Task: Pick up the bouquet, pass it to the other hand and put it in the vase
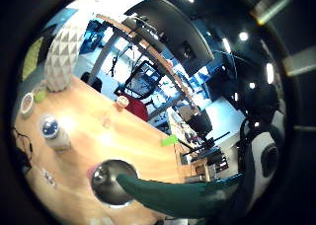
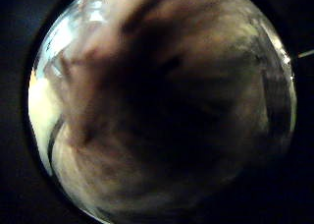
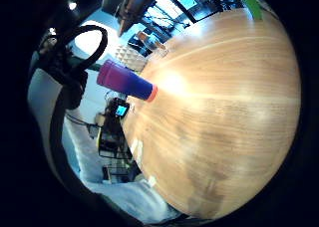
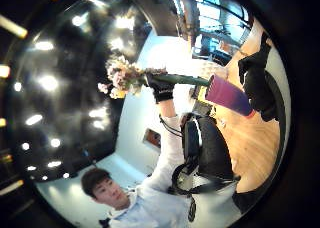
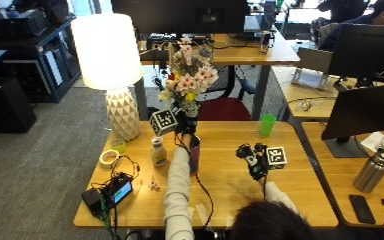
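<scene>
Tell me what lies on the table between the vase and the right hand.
Nothing: outside view shows bare wooden table between the vase and the right hand.

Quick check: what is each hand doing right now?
Left hand: grips the bouquet by its stems, raised above the vase.
Right hand: holds nothing, fingers loosely curled, above the table.

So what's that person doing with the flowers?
The person is holding a bouquet up in their left hand, gripping it by its green stem. The flowers are raised right above a purple vase standing on the wooden table, with the stem tip at the vase's open mouth, so they look about to go in. The right hand hovers nearby over the table with nothing in it. A white lamp stands at the table's far left corner.
</scene>
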